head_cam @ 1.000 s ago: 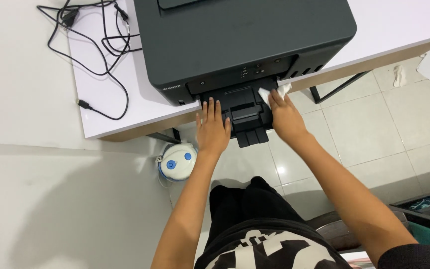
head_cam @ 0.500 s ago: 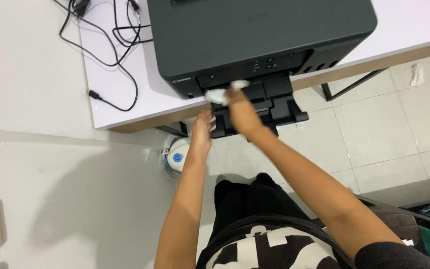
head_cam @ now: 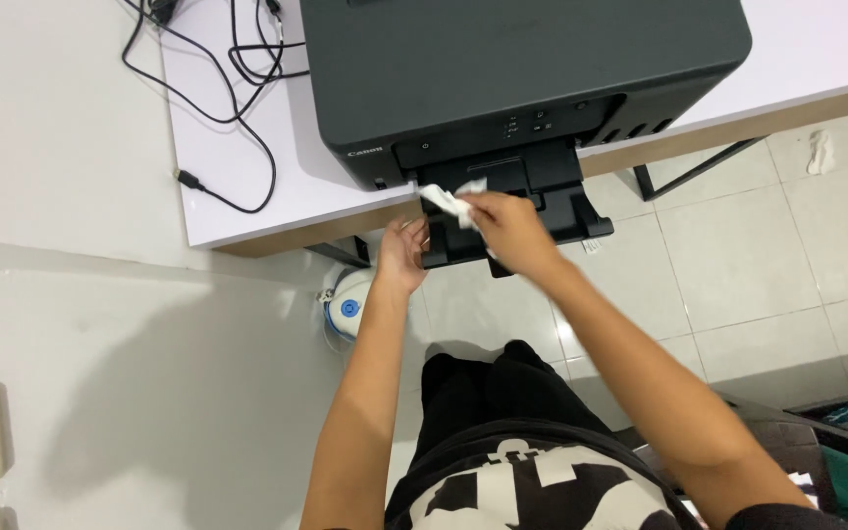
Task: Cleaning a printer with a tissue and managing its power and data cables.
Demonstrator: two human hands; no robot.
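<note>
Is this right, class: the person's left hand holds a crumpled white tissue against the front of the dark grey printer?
Not quite. The head view shows the right hand holding the crumpled white tissue against the front of the dark grey printer. The left hand is empty, beside the output tray.

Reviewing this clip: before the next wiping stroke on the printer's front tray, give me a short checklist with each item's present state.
1. Right hand grips the white wipe: ok.
2. Wipe in contact with the tray: cannot tell, it seems lifted at the tray's left end.
3. Left hand steadies the tray's left edge: ok, fingers sit beside it.
4. Printer sits fully on the white table: ok; only the tray overhangs.
5. Black cable away from both hands: ok.
</note>
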